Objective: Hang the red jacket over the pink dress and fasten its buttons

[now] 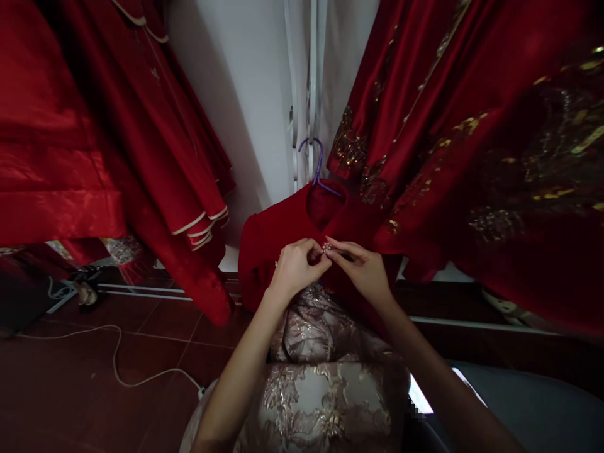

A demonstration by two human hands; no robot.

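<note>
A red garment (274, 236) hangs in front of me on a purple hanger (317, 165). Both hands meet at its front, just below the neckline. My left hand (295, 267) is closed, pinching the red cloth beside a small sparkly button (327, 246). My right hand (363, 267) is closed too, its fingertips pinched on that button. Under my forearms lies pale brocade fabric (325, 377) with a gold floral pattern.
Long red satin gowns (141, 138) hang at the left. Red gowns with gold embroidery (472, 145) hang at the right. A white wall (255, 94) stands behind. A white cable (117, 358) runs across the dark red tiled floor at lower left.
</note>
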